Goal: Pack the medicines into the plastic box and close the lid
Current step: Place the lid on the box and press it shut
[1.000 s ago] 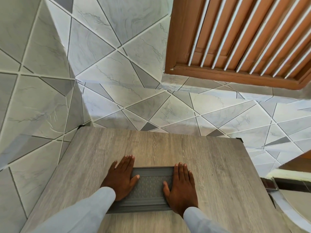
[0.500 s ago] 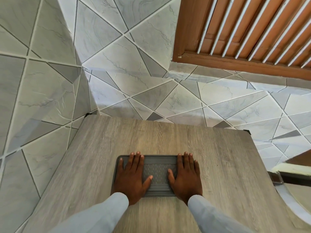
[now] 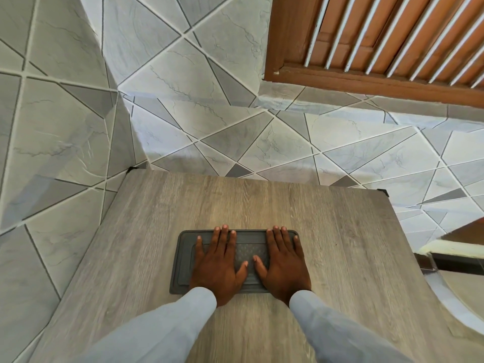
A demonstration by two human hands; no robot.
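Note:
A grey plastic box (image 3: 183, 260) lies on the wooden table (image 3: 340, 244), its textured lid down flat on top. My left hand (image 3: 218, 265) rests palm down on the left half of the lid, fingers spread. On the right half my right hand (image 3: 284, 263) presses flat in the same way. Both thumbs point inward and nearly meet at the lid's middle. No medicines show; whatever is inside the box is hidden under the lid.
The table stands in a corner of grey tiled walls (image 3: 183, 100). A wooden louvred shutter (image 3: 379, 43) hangs above right. Beyond the table's right edge are a dark ledge (image 3: 445, 260) and a curved pale surface (image 3: 466, 297).
Both hands slid forward along the lid, from its near part to cover most of it. The camera tilted down, bringing the whole box into view.

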